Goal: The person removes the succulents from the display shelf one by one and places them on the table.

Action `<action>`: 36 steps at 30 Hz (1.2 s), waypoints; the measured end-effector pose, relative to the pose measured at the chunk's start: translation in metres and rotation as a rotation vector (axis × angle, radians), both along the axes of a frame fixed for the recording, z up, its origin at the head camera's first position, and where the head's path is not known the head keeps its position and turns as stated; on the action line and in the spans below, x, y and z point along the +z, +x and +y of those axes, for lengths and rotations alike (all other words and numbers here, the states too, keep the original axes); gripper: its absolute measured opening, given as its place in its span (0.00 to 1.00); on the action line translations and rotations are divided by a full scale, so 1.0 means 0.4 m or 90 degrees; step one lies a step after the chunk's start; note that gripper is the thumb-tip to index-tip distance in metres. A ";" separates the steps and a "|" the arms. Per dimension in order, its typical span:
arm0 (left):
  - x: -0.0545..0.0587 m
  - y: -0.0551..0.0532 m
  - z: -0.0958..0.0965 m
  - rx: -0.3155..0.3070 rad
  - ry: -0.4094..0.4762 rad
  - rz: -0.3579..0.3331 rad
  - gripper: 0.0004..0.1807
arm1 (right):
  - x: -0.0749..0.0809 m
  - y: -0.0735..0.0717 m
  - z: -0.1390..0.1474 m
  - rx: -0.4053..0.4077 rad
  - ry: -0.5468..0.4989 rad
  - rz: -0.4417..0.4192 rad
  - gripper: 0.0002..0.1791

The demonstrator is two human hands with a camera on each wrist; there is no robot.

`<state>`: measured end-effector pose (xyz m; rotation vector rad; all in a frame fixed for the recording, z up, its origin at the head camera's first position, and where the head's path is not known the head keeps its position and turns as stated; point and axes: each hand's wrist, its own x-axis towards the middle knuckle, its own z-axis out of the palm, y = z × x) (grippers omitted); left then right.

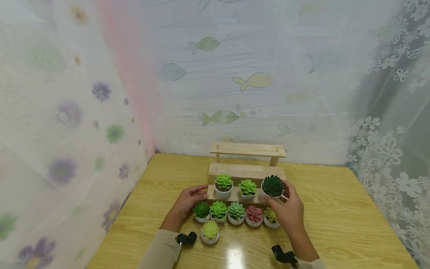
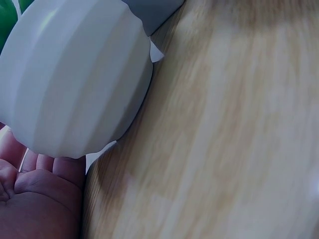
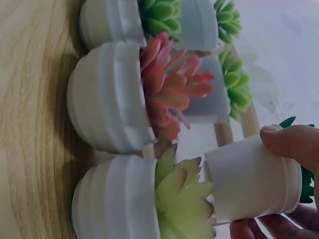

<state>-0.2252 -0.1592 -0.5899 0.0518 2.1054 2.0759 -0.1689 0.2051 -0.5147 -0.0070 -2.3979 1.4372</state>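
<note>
My right hand (image 1: 291, 209) holds a white pot (image 3: 254, 174) with a dark green artificial succulent (image 1: 273, 186), thumb and fingers about its rim. It is at the right end of the lowest tier of a wooden stand (image 1: 231, 191). Two white pots with bright green succulents (image 1: 224, 181) (image 1: 248, 187) stand on that tier. My left hand (image 1: 188, 201) has its fingers extended, fingertips at the tier's left end. Beside it, in front of the stand, is a ribbed white pot (image 2: 75, 79) with a green succulent (image 1: 202, 209).
A row of potted succulents fronts the stand, including a pale green one (image 1: 236, 211), a red one (image 1: 254, 213) and a yellow-green one (image 1: 270, 215). Another yellow-green succulent (image 1: 210, 229) stands nearer. The middle tier (image 1: 246, 170) and top tier (image 1: 248, 149) rise behind. Printed curtains surround the table (image 1: 336, 209).
</note>
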 end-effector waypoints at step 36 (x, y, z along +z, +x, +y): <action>0.005 0.001 0.001 0.003 -0.004 -0.007 0.28 | 0.048 0.126 -0.101 0.097 -0.016 -0.038 0.46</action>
